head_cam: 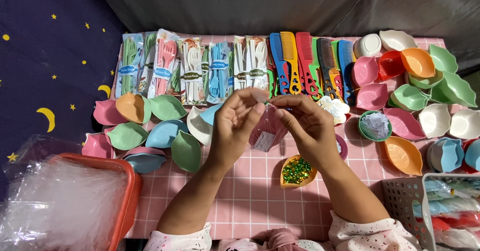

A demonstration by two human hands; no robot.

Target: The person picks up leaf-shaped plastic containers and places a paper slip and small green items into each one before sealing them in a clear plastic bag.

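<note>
1. A small clear bag [268, 127] with a pink item inside is held up over the middle of the table. Its gathered neck is pinched shut between the left hand [235, 126] and the right hand [307, 126]; both hands are closed on it, thumb against fingertips.
2. An orange leaf-shaped dish [296, 171] is seen at 6 o'clock from the bag, on the cloth; it is filled with green and gold twist ties.
3. A round green cup [376, 126] is noted at 3 o'clock from the right hand; folded white paper slips are held in it.
4. A red basket [131, 191] stands at 8 o'clock; it is heaped with clear plastic bags.
5. A grey perforated basket [402, 201] stands at 4 o'clock, with packed bags in red, blue and white in it.
6. Empty leaf-shaped dishes [167, 133] in pink, green, blue, orange and white are spread at 9 o'clock and at 2 to 3 o'clock.
7. Packed cutlery sets [192, 71] and coloured combs [310, 63] are laid in a row at 12 o'clock.
8. The surface is a pink checked cloth [250, 196]. A dark blue fabric with yellow moons and stars [45, 71] lies at 9 to 10 o'clock, and a grey sheet [250, 6] at 12 o'clock.
</note>
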